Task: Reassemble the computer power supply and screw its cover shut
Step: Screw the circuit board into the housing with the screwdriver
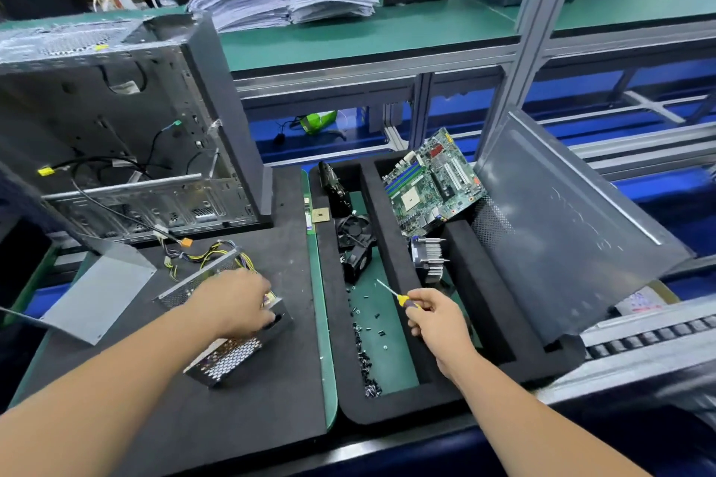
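Power supply [228, 345] on black mat, gripped from above by left hand [232, 302]; screwdriver [399, 296] held in right hand [438, 321] over loose screws [366, 356]; cover apparently not yet screwed

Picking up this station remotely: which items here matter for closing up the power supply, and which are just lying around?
For the job:
- power supply, held by left hand
- loose cover
- screwdriver in right hand
- screws

Lying about:
- computer case
- motherboard
- fans
- heatsink
- side panel
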